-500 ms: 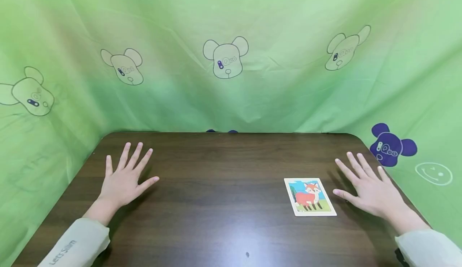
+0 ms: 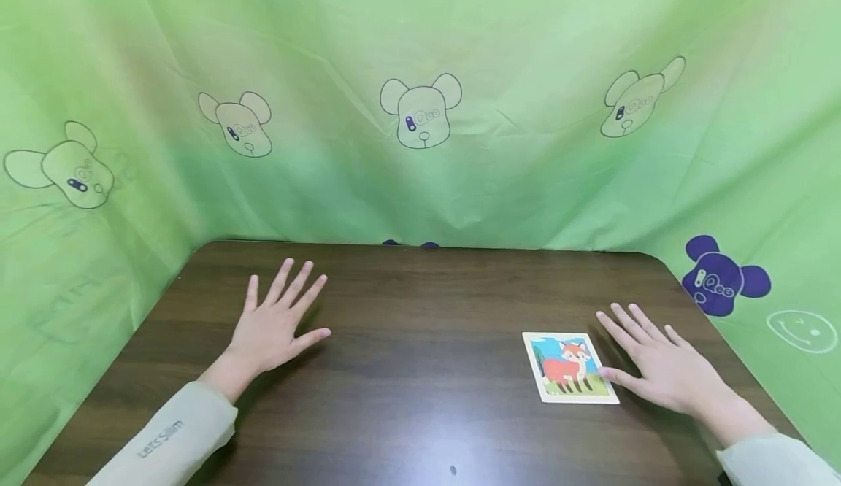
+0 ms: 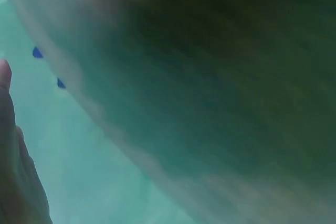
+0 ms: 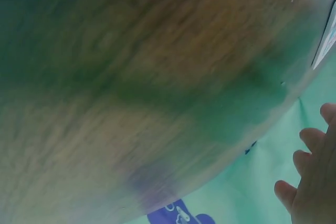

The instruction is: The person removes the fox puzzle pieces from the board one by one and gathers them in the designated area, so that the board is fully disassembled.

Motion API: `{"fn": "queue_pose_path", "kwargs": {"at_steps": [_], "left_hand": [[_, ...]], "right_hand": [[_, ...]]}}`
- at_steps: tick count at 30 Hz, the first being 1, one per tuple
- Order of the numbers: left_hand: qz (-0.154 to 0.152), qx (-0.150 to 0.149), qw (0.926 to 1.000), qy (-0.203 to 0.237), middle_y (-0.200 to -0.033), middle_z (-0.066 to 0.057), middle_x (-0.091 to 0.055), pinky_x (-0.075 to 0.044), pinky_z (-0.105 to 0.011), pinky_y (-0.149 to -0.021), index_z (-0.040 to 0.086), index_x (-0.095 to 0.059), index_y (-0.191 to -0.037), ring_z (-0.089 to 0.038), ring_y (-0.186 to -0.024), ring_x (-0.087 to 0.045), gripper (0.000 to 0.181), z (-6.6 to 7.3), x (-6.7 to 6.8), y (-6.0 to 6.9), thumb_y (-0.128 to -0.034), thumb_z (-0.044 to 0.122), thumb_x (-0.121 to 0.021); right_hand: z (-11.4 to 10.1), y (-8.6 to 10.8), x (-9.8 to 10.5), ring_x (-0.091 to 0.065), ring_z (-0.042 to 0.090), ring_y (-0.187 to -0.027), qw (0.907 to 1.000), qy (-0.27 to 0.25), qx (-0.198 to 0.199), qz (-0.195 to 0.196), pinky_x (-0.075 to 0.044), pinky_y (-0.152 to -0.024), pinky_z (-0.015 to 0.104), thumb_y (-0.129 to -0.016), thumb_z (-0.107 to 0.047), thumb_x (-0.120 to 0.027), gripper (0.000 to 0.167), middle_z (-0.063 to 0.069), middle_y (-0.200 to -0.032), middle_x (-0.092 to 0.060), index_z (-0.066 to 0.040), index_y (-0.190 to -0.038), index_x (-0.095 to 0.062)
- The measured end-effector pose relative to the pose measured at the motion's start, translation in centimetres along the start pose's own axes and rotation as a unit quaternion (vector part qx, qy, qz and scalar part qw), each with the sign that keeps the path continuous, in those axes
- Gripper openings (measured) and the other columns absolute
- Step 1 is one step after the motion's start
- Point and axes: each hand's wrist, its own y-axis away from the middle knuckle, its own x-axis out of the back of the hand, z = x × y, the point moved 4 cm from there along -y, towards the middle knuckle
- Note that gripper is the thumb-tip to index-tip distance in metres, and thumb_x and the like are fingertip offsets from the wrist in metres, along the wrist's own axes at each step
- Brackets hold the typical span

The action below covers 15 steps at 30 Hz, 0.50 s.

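On the right half of the brown table lies a square card point(image 2: 569, 368) with a white border and a red fox picture; its edge also shows in the right wrist view point(image 4: 326, 40). The right hand point(image 2: 677, 369) is just right of it, fingers spread, its thumb tip over or at the card's right edge; contact cannot be told. On the left side, the left hand point(image 2: 266, 333) is spread palm down with nothing in it, far from the card. Part of the left hand point(image 3: 18, 166) and the fingers of the right hand point(image 4: 312, 166) appear in the wrist views.
The dark wooden table point(image 2: 394, 311) has rounded far corners and a small dark mark point(image 2: 452, 470) near the front. A green curtain point(image 2: 315, 179) with bear-like outlines and a purple bear head point(image 2: 716, 282) surrounds it.
The left hand has moved to the right, inward over the table. The right hand has shifted slightly left, its thumb now at the card's edge. The head view has shifted a little.
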Motion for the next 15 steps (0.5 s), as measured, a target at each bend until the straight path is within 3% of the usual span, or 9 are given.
{"fn": "queue_pose_path", "kwargs": {"at_steps": [10,15], "left_hand": [[-0.018,-0.055,0.9983,-0.007,-0.169,0.005,0.0,-0.005,-0.068,-0.118,0.033,-0.014,-0.16,-0.024,-0.157,0.007,0.085,4.2,-0.4,-2.1,-0.0916,0.069,-0.05],[-0.023,-0.084,0.9962,-0.008,-0.169,0.005,-0.001,-0.008,-0.067,-0.118,0.032,-0.014,-0.16,-0.023,-0.157,0.005,0.085,6.2,-0.8,-2.8,-0.0919,0.069,-0.049]], "right_hand": [[-2.0,0.2,0.3,0.014,-0.006,-0.146,0.9988,-0.036,0.031,-0.008,-0.032,-0.103,0.07,-0.089,-0.061,-0.061,0.085,0.013,-0.159,-0.037,-0.017,-0.156,-0.033],[-2.5,0.3,0.1,0.01,-0.003,-0.15,0.9984,-0.029,0.049,0.001,-0.036,-0.1,0.07,-0.088,-0.061,-0.063,0.086,0.012,-0.158,-0.039,-0.017,-0.155,-0.035]]}}
